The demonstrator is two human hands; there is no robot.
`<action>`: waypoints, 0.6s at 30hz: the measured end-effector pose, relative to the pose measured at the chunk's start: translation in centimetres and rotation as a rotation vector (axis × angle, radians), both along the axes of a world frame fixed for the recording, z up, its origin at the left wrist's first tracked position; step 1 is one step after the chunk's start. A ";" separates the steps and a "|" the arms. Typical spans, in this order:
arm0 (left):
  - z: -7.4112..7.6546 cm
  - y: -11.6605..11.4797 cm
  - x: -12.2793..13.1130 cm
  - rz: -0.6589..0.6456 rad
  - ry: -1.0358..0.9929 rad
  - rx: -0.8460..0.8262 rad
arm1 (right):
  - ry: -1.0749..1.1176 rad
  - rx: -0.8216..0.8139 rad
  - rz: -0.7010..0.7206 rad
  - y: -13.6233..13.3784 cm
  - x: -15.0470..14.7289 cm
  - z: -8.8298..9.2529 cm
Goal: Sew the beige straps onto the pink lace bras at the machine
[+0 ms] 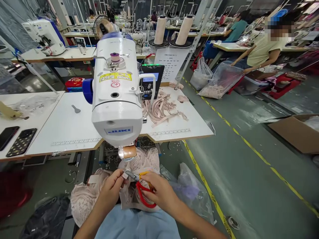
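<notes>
- From where I'm standing, the left hand (pixel 111 187), at the lower centre of the frame, has thumb and fingers pinched together on a small white tab (pixel 125 175).
- The right hand (pixel 159 190), just to its right, is wrapped around the scissors (pixel 136 178), which have one red handle loop and one yellow; the blades point toward the left hand, their tips right by the tab.
- Those scissors sit at the lower centre, in front of a pale pink lace garment (pixel 151 159); I can't tell whether the tab is joined to it.
- More lace pieces (pixel 81 202) are bunched at the lower left of centre, beside the left forearm.
- Above the hands, in the middle of the frame, stands a white sewing machine (pixel 117 113) with a lit control panel (pixel 150 81) at its right.
- Pale straps (pixel 161 108) lie heaped on the white table (pixel 196 124) right of centre.
- Two phones lie side by side at the left edge, the nearer one in a patterned case (pixel 22 142).
- At the upper right, a person in a yellow top (pixel 265 51) has both hands at a clear plastic bag (pixel 221 79).
</notes>
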State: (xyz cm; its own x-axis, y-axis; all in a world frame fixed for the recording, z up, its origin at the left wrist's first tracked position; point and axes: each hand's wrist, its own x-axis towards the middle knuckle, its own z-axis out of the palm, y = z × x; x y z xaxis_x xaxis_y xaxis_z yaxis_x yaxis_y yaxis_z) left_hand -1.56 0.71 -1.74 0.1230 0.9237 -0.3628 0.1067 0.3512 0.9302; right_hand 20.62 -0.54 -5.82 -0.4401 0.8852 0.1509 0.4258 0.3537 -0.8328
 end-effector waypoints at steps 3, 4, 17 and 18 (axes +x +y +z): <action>0.3 0.4 -0.1 -0.010 -0.006 -0.005 | 0.076 -0.090 -0.061 -0.8 0.7 -1.0; 0.5 0.5 -0.2 -0.009 -0.001 -0.005 | 0.095 -0.092 -0.092 -1.1 0.9 -1.3; 0.8 1.2 -1.2 -0.133 0.183 0.039 | 0.156 -0.027 -0.103 -0.3 -2.0 -1.2; 1.0 1.2 -1.3 -0.142 0.199 0.042 | 0.168 -0.042 -0.097 -0.1 -2.0 -1.4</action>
